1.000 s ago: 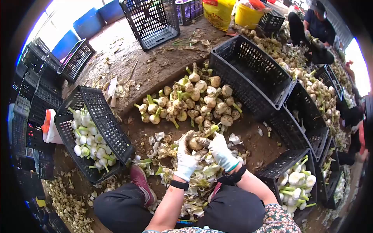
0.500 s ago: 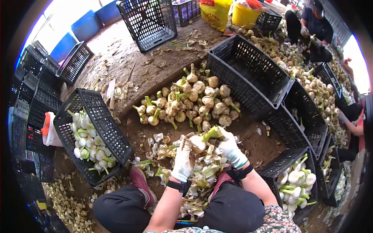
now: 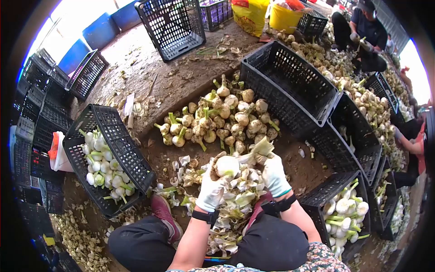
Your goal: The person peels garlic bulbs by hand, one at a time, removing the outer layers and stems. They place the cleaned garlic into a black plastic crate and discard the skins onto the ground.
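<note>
My left hand [image 3: 211,186], in a soiled white glove, is closed around a garlic bulb [image 3: 227,166] whose white, smooth side faces up. In the same kind of glove, my right hand [image 3: 275,174] grips a pale strip of garlic skin [image 3: 262,148] to the right of the bulb. That strip stretches back toward the bulb; whether it is still joined there I cannot make out. Under both hands lies a heap of peeled garlic skins [image 3: 240,204]. Just beyond them is a pile of unpeeled garlic bulbs [image 3: 226,115] with short green stems.
Peeled garlic fills a tilted black crate [image 3: 124,145] on the left and another crate [image 3: 312,199] at right. A large black crate [image 3: 290,86] stands behind the pile. A knife-like tool [image 3: 130,109] lies on the ground. A co-worker [image 3: 364,34] sits at the upper right.
My right hand has moved slightly down and right, drawing skin off the bulb. The bulb has turned in my left hand, and more of its white surface shows.
</note>
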